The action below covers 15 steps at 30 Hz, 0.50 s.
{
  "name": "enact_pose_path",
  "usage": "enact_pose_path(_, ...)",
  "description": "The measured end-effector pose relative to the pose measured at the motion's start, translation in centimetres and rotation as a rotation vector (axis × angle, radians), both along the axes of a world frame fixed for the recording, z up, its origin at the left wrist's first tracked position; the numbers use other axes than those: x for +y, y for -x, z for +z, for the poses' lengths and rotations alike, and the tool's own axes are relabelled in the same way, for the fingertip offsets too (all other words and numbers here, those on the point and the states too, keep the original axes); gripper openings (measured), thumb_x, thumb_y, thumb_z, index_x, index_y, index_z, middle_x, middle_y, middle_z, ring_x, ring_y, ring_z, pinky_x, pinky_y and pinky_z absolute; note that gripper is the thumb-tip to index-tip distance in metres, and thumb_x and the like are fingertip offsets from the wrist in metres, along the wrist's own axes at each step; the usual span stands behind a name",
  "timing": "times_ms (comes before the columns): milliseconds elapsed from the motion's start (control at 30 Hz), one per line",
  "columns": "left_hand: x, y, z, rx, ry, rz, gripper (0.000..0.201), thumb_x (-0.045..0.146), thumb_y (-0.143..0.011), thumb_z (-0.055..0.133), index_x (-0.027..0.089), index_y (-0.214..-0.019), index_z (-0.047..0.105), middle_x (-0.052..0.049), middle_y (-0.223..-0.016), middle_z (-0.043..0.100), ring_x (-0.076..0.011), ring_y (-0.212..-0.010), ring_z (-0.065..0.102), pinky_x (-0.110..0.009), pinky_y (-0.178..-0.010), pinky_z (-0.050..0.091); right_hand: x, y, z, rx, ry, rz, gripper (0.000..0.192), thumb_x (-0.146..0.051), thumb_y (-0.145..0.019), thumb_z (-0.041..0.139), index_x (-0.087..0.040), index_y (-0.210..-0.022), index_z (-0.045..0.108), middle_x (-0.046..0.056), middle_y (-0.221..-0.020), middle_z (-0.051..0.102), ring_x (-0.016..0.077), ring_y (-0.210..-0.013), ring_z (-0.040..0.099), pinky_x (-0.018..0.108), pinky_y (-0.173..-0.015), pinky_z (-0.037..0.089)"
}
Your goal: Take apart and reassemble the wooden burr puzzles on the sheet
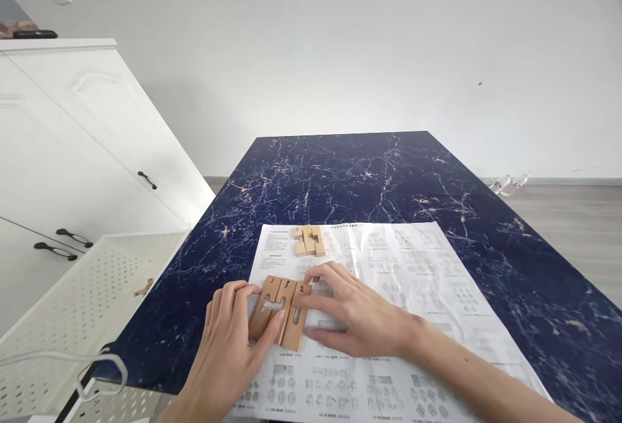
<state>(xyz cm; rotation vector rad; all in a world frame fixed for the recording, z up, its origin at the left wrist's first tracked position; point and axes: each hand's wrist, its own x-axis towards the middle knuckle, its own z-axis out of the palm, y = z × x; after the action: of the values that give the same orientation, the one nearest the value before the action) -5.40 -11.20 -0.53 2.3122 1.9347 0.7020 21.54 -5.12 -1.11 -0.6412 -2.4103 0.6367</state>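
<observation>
Three numbered wooden bars lie side by side on a printed instruction sheet, pressed together between a person's two hands. The bars are tan and flat, with notches cut into their faces and handwritten digits 1, 3 and 2 at their far ends. The left hand rests against the near left side of the bars, its fingers curled and its thumb laid across the notched middle; the right hand lies just right of the bars, fingers spread loosely, fingertips touching the bar marked 2. Neither hand is clamped shut on a bar; both press from the sides.

The likely risk: an uneven push from either side could make the bars slide askew and lose their alignment, or drag and crease the thin sheet beneath them.

Beyond the bars, further up the sheet, sits a cluster of paler wooden blocks. The sheet covers the near part of a dark blue marbled table. Left of the bars, off the table's edge, stands a white perforated basket holding a small wooden piece, with white cabinets behind it.
</observation>
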Motion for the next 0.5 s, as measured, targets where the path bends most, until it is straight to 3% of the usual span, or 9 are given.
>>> enact_pose_path(233, 0.7, -0.2, 0.4, -0.04, 0.074, -0.018, 0.035, 0.058, -0.103, 0.056, 0.025, -0.112, 0.061, -0.009, -0.119, 0.062, -0.0332, -0.108, 0.063, -0.052, -0.091, 0.053, 0.1, -0.1, 0.0, 0.01, 0.004, 0.003, 0.027, -0.035, -0.104, 0.071, -0.02, -0.127, 0.072, 0.016, -0.138, 0.055, 0.0292, -0.125, 0.058, 0.047, -0.107, 0.055)
enact_pose_path(500, 1.1, -0.1, 0.3, -0.01, 0.006, -0.061, 0.027, 0.051, -0.106, 0.055, 0.025, -0.112, 0.06, -0.008, -0.119, 0.064, -0.0327, -0.109, 0.064, -0.049, -0.092, 0.05, 0.2, 0.0, -0.2, -0.015, 0.009, -0.005, 0.03, -0.036, -0.104, 0.072, -0.02, -0.13, 0.07, 0.016, -0.138, 0.056, 0.0303, -0.125, 0.058, 0.048, -0.107, 0.055)
